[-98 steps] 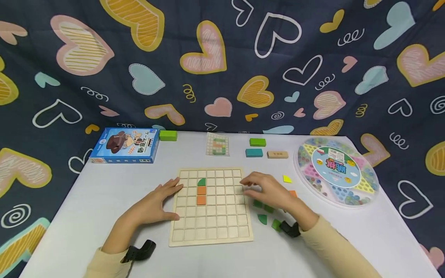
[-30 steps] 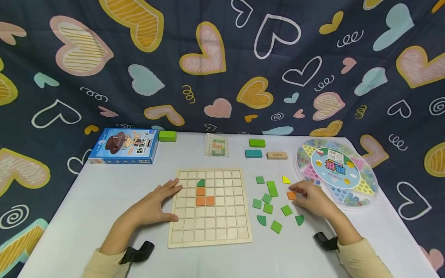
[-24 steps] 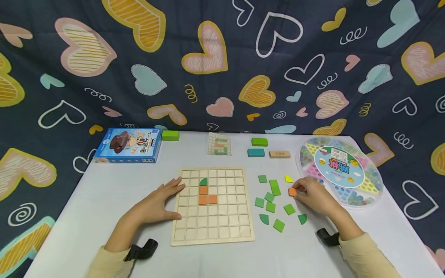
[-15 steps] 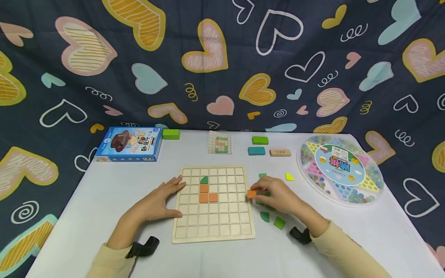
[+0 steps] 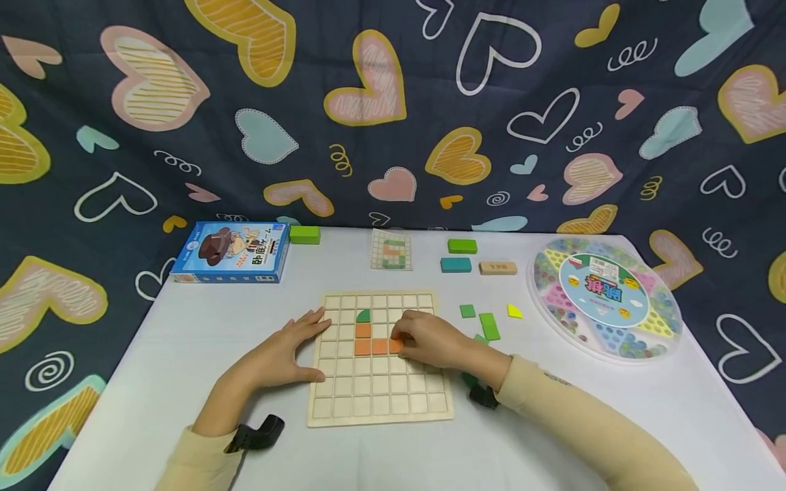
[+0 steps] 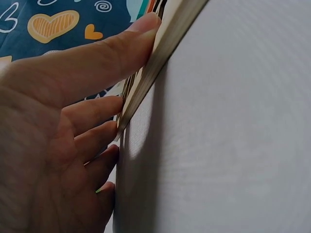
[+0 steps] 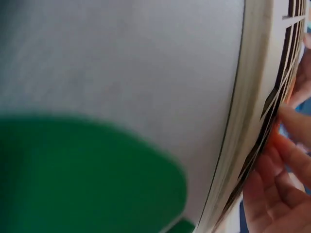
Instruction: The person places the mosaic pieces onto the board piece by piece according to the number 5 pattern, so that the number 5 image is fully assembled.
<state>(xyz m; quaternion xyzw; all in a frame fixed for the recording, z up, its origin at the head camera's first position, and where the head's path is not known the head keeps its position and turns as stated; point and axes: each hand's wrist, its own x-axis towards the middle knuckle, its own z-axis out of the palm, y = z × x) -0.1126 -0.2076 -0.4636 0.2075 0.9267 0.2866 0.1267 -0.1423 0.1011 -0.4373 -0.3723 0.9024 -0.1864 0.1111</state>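
My right hand (image 5: pixel 439 341) pinches an orange square tile (image 5: pixel 396 346) down at the gridded wooden board (image 5: pixel 381 408), just right of two orange tiles (image 5: pixel 371 347) lying side by side in a row. Above the left one sit another orange tile (image 5: pixel 363 331) and a green quarter-round tile (image 5: pixel 364 316). With fingers spread, my left hand (image 5: pixel 270 358) rests along the board's left edge; in the left wrist view its thumb (image 6: pixel 107 60) touches the rim. The right wrist view has the right fingers (image 7: pixel 272 194) low over the grid, a blurred green tile (image 7: pixel 82 174) close to the camera.
Right of the board lie several loose green tiles (image 5: pixel 489 326) and a yellow quarter-round tile (image 5: pixel 514 311), some hidden under my right arm. A patterned card (image 5: pixel 391 250), wooden blocks (image 5: pixel 456 264), a blue box (image 5: pixel 230 252) and a round marble game (image 5: pixel 604 300) stand farther back.
My right hand took an orange tile from the right side of the table and carried it left onto the board. An earlier orange tile was also placed. The left hand stays put.
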